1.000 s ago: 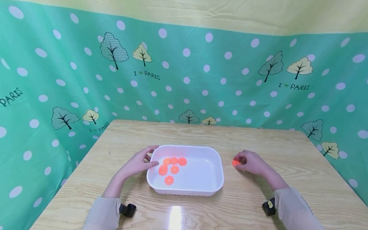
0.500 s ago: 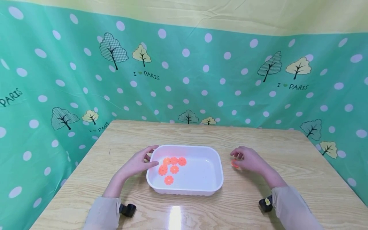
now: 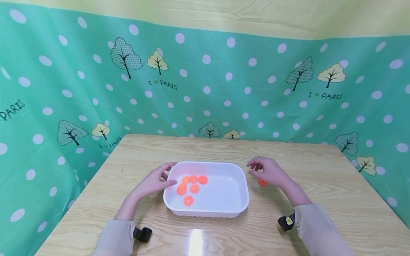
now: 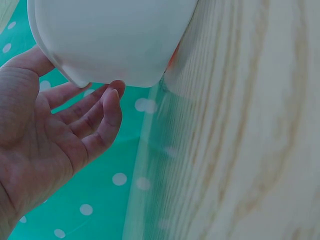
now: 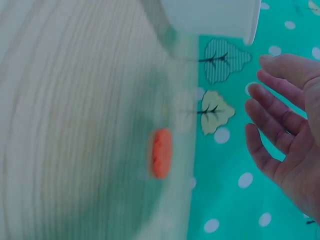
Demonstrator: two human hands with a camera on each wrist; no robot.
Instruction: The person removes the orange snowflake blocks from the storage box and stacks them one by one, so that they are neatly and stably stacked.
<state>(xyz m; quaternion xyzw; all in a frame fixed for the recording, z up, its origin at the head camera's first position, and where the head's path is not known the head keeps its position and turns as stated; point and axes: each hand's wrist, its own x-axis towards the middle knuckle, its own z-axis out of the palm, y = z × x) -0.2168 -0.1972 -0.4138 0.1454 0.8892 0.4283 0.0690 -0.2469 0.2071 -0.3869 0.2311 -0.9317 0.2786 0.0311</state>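
A white plastic basin (image 3: pixel 224 209) stands on the table. Several orange flower-shaped discs (image 3: pixel 188 201) lie inside it, toward its left side. My left hand (image 3: pixel 157 182) holds the basin's left end, thumb over the rim and fingers along the outside; the left wrist view shows the fingers bent by the wall of the basin (image 4: pixel 110 40). Off the basin's right side, my right hand (image 3: pixel 267 171) hovers with loosely bent fingers and nothing in them. One orange disc (image 3: pixel 262 182) lies on the table below that hand, and the right wrist view shows this orange disc (image 5: pixel 161 153) apart from the fingers.
The wooden table (image 3: pixel 221 236) reaches back to a green dotted curtain (image 3: pixel 192 71) printed with trees. Black wrist cameras sit at both cuffs, the left camera (image 3: pixel 142 234) and the right camera (image 3: pixel 286 223).
My right hand has let go of the orange disc, lifted, and moved left toward the basin. The disc stays on the table. My left hand and the basin have not moved.
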